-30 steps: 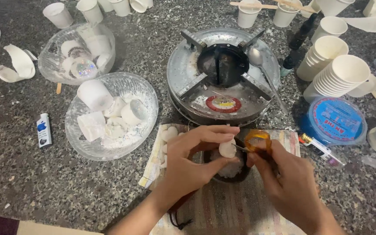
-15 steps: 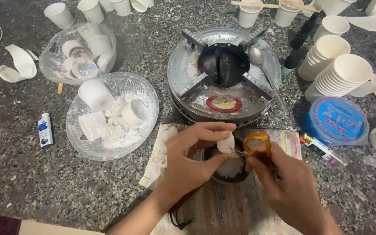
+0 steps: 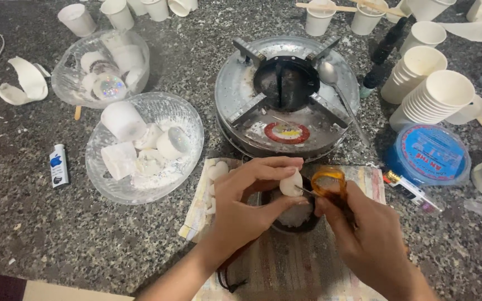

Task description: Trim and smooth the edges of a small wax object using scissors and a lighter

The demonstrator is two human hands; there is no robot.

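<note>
White and waxy-looking, a small rounded lump (image 3: 291, 184) is pinched between the thumb and fingertips of the left hand (image 3: 246, 203), right over a small dark pot (image 3: 294, 214) with pale, grainy stuff inside. Scissors with orange loop handles (image 3: 330, 181) are gripped by the right hand (image 3: 372, 239), fingers closed through and around the handles, and the thin metal blades are touching the lump's right side. The pot is set on a striped woven cloth (image 3: 285, 267) at the near edge of the speckled grey granite counter (image 3: 29, 234).

Just behind the hands a round, dull metal gas burner (image 3: 285, 97) is parked, with a dark centre, four raised supports and a steel spoon (image 3: 336, 89) laid across its right side. To the left, two crinkly clear glass bowls are seen: the nearer bowl (image 3: 188, 161) is filled with chunky white cylinders and crumbs, the farther bowl (image 3: 65, 83) with similar white pieces. A small white-and-blue lighter (image 3: 58, 165) is lying beside them. Off to the right, stacked white paper cups (image 3: 428, 97) are leaned over a round blue-lidded tub (image 3: 428, 155).
</note>
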